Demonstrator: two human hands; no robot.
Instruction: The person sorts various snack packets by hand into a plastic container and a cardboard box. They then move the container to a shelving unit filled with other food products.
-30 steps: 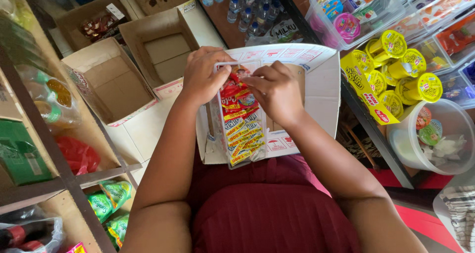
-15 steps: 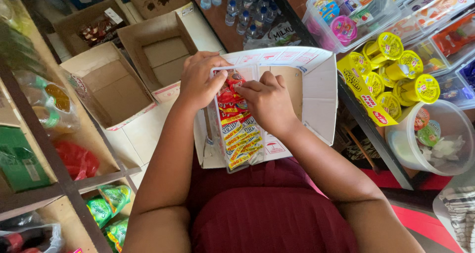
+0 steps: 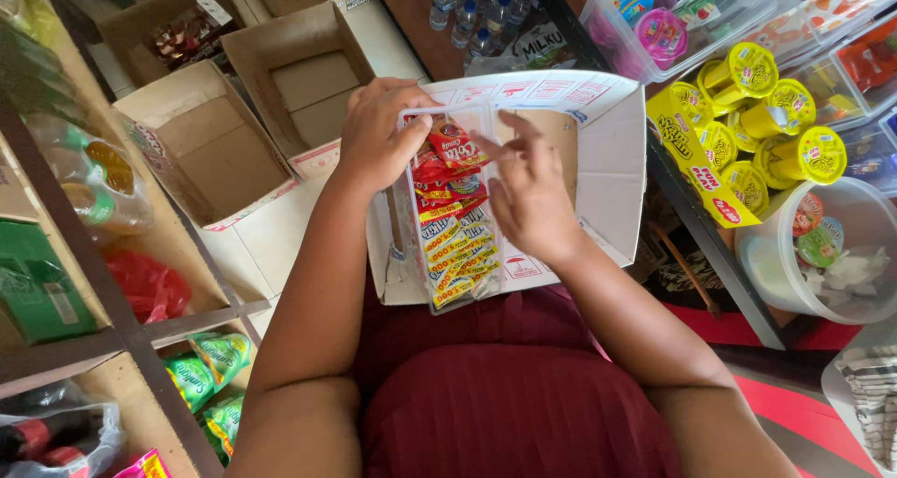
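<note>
head | left hand (image 3: 378,132) grips clear sachet tray (image 3: 448,226) | right hand (image 3: 528,193) loose, fingers spread

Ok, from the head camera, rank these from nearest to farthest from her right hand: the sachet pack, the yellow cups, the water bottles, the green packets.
1. Sachet pack: touching the right hand, just to its left.
2. Yellow cups: on the right.
3. Water bottles: top, about as near as the cups; too close to call.
4. Green packets: lower left shelf.

Both bare forearms are extended forward; the left hand (image 3: 378,132) is curled closed, the right hand (image 3: 528,193) spread-fingered beside it.
</note>
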